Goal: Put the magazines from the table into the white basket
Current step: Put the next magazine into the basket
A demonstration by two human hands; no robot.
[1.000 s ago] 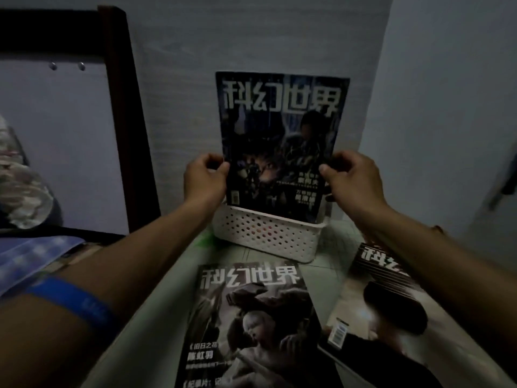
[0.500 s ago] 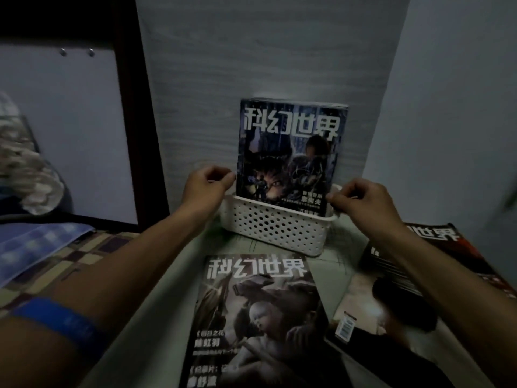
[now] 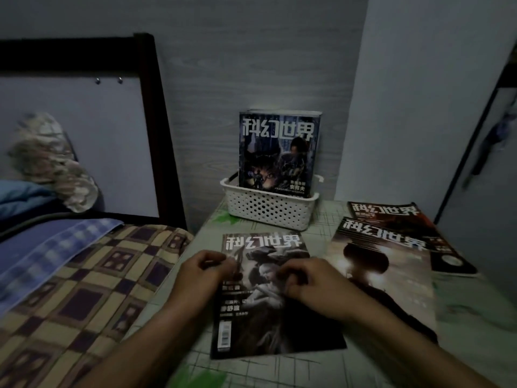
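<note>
A white perforated basket (image 3: 270,210) stands at the back of the table against the wall. A dark blue magazine (image 3: 278,152) stands upright inside it, with more behind it. A grey-covered magazine (image 3: 268,326) lies flat on the table in front of me. My left hand (image 3: 202,275) hovers over its left edge and my right hand (image 3: 313,284) over its right part, fingers curled, holding nothing. Two more magazines lie to the right: a brown one (image 3: 391,278) and a dark red one (image 3: 405,219) partly under it.
A bed with a checked cover (image 3: 84,289) and a blue striped cloth (image 3: 50,247) borders the table on the left. Its dark headboard post (image 3: 156,130) rises beside the basket. Walls close the back and the right.
Both hands let go of the blue magazine, which now stands in the basket, and drew back down over the grey magazine on the table. The view tilted down.
</note>
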